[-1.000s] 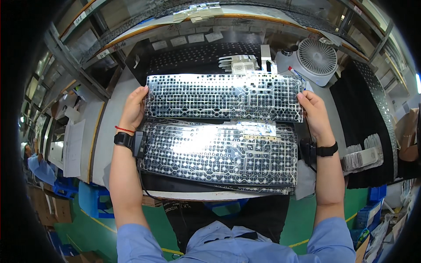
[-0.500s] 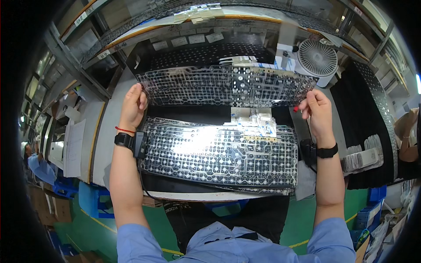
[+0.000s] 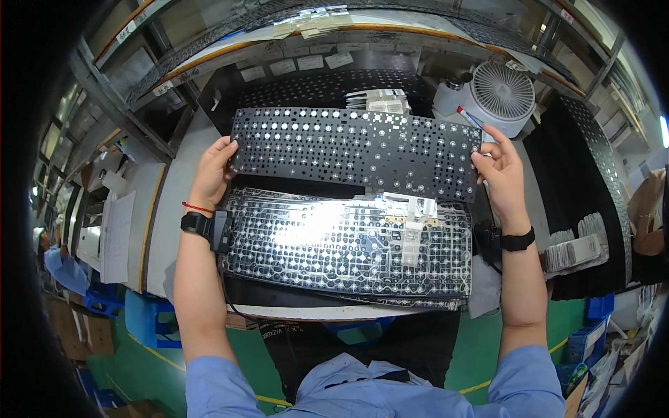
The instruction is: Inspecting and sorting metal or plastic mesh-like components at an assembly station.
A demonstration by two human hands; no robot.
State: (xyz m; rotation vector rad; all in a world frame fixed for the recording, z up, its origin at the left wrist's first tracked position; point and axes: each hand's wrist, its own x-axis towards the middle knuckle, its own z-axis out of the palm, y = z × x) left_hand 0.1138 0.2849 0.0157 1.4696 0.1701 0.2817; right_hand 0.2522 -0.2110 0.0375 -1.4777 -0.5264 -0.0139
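Note:
A long black keyboard membrane sheet (image 3: 300,143), dotted with small holes and pale round spots, hangs tilted above the table between my two hands. My left hand (image 3: 214,171) pinches its left end, thumb in front. At the right end, the thumb of my right hand (image 3: 500,164) presses on the sheet while the index finger points up past its corner. Beside that fingertip shows a thin red, white and blue stick (image 3: 469,115); whether I hold it I cannot tell. Below lies a stack of clear membrane sheets with printed traces (image 3: 334,258), glare on its left half, pale connector tails (image 3: 411,209) across it.
A white fan (image 3: 503,94) stands at the back right. Behind the held sheet lie a dark dotted panel (image 3: 313,90) and pale strips (image 3: 382,101). A bundle of pale strips (image 3: 577,252) rests on black cloth at right. A shelf (image 3: 209,59) spans the back.
The held sheet has turned from its traced, see-through look to a black dotted face and come lower and nearer. My right hand has shifted left slightly, its index finger now raised.

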